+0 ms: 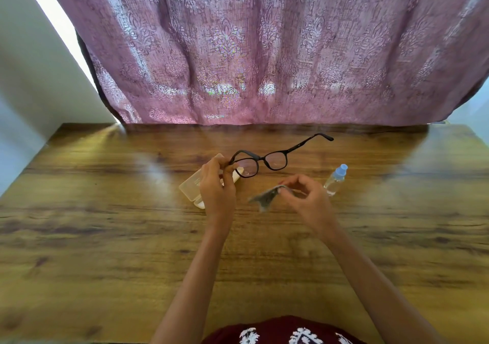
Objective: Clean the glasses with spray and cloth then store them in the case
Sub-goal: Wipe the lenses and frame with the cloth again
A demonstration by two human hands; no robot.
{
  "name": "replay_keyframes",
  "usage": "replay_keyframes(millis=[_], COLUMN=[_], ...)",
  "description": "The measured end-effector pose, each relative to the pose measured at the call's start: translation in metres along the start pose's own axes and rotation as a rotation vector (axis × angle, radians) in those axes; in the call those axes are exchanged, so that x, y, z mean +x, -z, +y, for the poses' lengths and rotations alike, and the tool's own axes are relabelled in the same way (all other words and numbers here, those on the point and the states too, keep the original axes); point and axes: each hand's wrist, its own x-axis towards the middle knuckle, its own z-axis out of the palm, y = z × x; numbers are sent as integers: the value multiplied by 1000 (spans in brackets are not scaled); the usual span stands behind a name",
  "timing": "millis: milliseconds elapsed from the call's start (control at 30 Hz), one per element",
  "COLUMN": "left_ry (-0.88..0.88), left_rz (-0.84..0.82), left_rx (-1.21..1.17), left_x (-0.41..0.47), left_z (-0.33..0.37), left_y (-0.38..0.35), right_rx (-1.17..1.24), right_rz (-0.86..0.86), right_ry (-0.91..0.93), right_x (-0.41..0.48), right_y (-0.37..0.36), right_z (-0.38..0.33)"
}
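Observation:
My left hand [217, 184] pinches the left end of black-framed glasses [262, 159] and holds them above the table, one temple arm stretched out to the right. A small grey cloth [266, 198] hangs from the fingers of my right hand [307, 198], just below and right of the lenses, not touching them. Behind my left hand lies a pale cream glasses case [191, 187], partly hidden by it. A small clear spray bottle [335, 179] with a blue cap stands right of my right hand.
The wooden table [105, 224] runs wide on both sides. A pink patterned curtain [264, 52] hangs along its far edge, and a white wall [31, 79] rises at the left.

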Motion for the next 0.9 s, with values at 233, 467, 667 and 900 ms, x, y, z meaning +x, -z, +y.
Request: replay_keyframes(millis=[233, 467, 667, 900], left_ry=[-16, -60, -47, -30], left_rz=[6, 4, 27, -31], left_rx=[-6, 7, 4, -104], left_x=[-5, -7, -9, -13], left_z=[6, 8, 8, 11], left_y=[-1, 0, -3, -5], right_rx=[112, -140, -474, -549], right_rz=[139, 217, 249, 187], right_ry=[73, 277, 477, 536], right_x=[10, 19, 15, 2], right_y=[-29, -40, -49, -55], right_z=[-38, -47, -38, -32])
